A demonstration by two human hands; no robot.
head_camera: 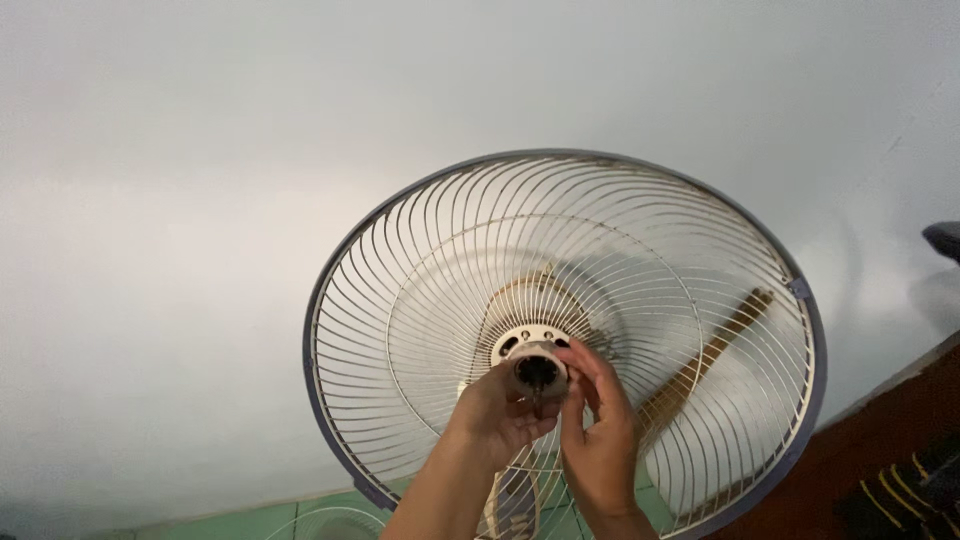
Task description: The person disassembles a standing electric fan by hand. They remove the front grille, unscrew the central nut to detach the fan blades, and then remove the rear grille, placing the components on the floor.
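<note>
- A round wire fan guard (420, 260), cream with a dark blue rim, stands against a pale wall (200, 200).
- Left hand (495, 410) curls closed around a small cream cap (538, 368) at the guard's centre.
- Right hand (598, 435) is partly closed, fingertips touching the cap's right side.
- A small blue clip (799, 288) sits on the rim's right.

A plain home room: bare white wall (200, 200), green floor tiles (250, 520), household fan guard (565, 340).
</note>
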